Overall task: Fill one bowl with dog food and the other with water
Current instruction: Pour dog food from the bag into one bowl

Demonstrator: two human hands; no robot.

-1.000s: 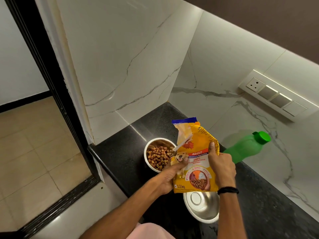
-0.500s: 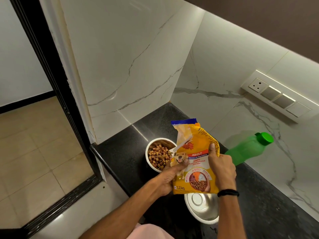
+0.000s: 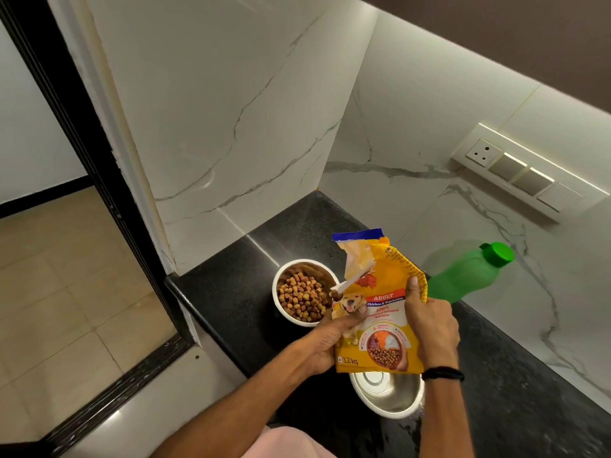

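A yellow dog food bag (image 3: 380, 305) is held upright over the black counter, its torn top open. My left hand (image 3: 330, 338) grips its lower left side, thumb across the front. My right hand (image 3: 429, 325) grips its right edge. Left of the bag stands a steel bowl (image 3: 281, 312) holding brown kibble, and a few pieces sit at the bag's torn corner right beside the bowl's rim. Below the bag sits a second steel bowl (image 3: 386, 396) with nothing in it, partly hidden by the bag. A green capped bottle (image 3: 469, 276) stands behind my right hand.
The black counter (image 3: 231, 292) ends in a corner of white marble walls. Its front edge drops to a tiled floor (image 3: 59, 292) on the left. A switch panel (image 3: 525, 173) is on the right wall.
Both hands and the bag have stayed almost still; the view has shifted slightly. The kibble level in the bowl looks the same.
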